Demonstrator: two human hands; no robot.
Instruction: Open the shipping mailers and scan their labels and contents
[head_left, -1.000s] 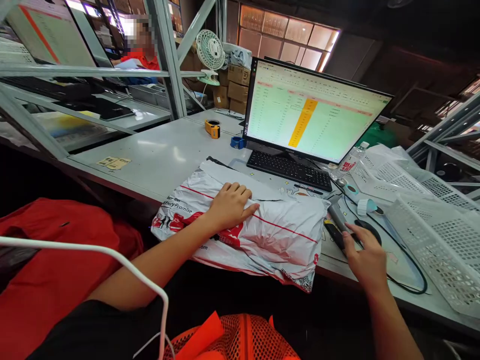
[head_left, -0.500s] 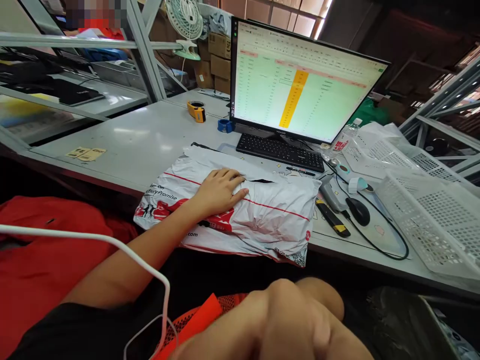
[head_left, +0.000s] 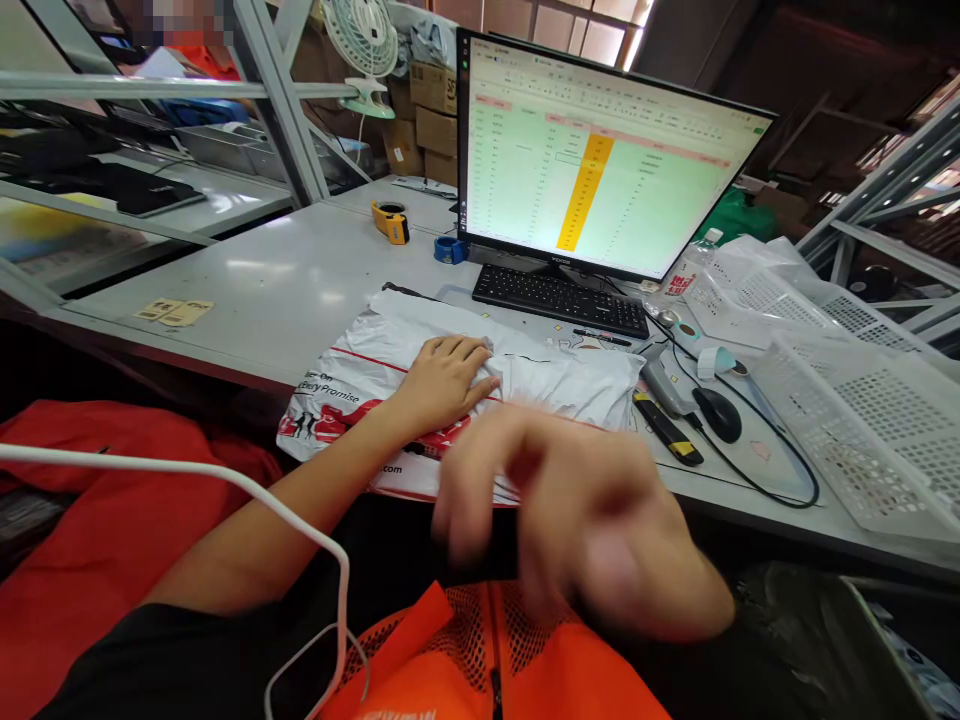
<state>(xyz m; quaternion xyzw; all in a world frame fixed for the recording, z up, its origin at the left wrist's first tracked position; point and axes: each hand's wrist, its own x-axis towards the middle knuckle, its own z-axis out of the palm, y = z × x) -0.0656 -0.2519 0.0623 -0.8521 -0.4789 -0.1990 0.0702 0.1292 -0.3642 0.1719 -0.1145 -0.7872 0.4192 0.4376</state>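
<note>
A white plastic mailing bag (head_left: 345,365) with red and black print lies at the desk's front edge, its front part hanging slightly over. My left hand (head_left: 448,383) rests flat on top of it, fingers stretched out. Between the camera and the bag, my right hand (head_left: 577,500) is smeared by motion, its fingers bent; whether it holds anything cannot be made out. It hides the bag's lower right part.
Behind the bag stand a black keyboard (head_left: 559,300) and a monitor (head_left: 600,160). To the right lie a yellow-black cutter (head_left: 667,428), a mouse (head_left: 717,414) with its cable, and white perforated baskets (head_left: 862,430). A tape dispenser (head_left: 391,222) sits farther back. A white cable (head_left: 225,475) crosses the lower left.
My right hand has moved up and forward from near my body, now in front of the bag. My left hand stays on the bag. The slit-like dark gap on the bag's top has closed.
</note>
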